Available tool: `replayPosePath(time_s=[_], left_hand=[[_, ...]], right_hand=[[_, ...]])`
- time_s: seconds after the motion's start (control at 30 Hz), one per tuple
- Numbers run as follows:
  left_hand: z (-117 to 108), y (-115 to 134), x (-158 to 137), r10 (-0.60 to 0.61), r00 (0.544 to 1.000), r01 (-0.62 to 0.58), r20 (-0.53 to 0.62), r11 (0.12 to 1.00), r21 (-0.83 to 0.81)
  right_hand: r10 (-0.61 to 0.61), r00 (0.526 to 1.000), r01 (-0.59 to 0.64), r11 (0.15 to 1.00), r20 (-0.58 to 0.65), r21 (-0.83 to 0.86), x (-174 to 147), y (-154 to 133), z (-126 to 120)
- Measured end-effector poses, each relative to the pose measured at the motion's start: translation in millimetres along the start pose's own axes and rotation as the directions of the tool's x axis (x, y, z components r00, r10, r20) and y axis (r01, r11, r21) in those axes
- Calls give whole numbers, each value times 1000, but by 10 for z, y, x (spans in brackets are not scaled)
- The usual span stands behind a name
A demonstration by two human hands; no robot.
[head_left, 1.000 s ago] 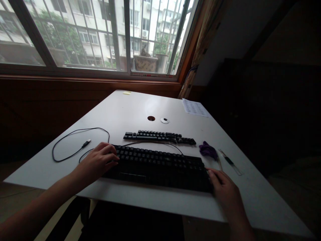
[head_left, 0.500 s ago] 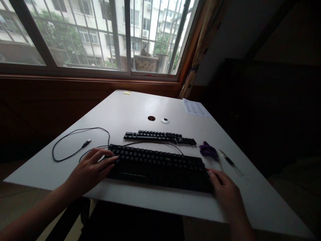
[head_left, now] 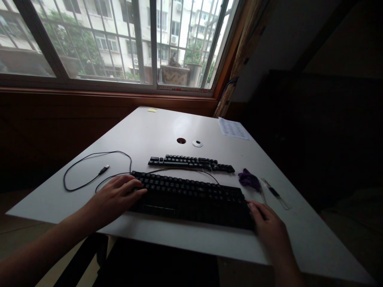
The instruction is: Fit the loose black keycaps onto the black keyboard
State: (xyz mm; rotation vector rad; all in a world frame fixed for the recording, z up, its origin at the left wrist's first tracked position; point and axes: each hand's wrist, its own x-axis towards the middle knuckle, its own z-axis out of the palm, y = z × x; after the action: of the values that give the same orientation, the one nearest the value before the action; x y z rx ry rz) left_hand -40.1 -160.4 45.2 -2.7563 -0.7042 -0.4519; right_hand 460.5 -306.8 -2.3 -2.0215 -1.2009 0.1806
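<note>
A black keyboard (head_left: 191, 199) lies near the front edge of the white table (head_left: 143, 137), keycaps showing along its far rows and its near part too dark to make out. The left hand (head_left: 119, 196) rests over its left end, fingers bent and slightly parted on the keys; whether they pinch one cannot be told. The right hand (head_left: 267, 219) grips the right end between thumb and curled fingers. Just behind the keyboard sit rows of loose black keycaps (head_left: 185, 162). A looped cable with a USB plug (head_left: 104, 170) lies to the left; to the right, a purple cloth (head_left: 249, 179) lies beside a wire keycap puller (head_left: 274, 192).
</note>
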Motion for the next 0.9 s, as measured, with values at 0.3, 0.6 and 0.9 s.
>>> replayPosePath(time_s=[0.3,0.6,0.9], left_hand=[[-53,-86,185,121,985,-124,126,992,21],[-17,-133,197,158,982,-158,103,987,-9],[23,-167,139,94,995,-88,39,987,-134]], right_hand=[[-26,1000,26,1000,-4,-3,5,19,7],[-6,1000,6,1000,1,0,0,11,10],[-7,1000,7,1000,-6,4,1,4,6]])
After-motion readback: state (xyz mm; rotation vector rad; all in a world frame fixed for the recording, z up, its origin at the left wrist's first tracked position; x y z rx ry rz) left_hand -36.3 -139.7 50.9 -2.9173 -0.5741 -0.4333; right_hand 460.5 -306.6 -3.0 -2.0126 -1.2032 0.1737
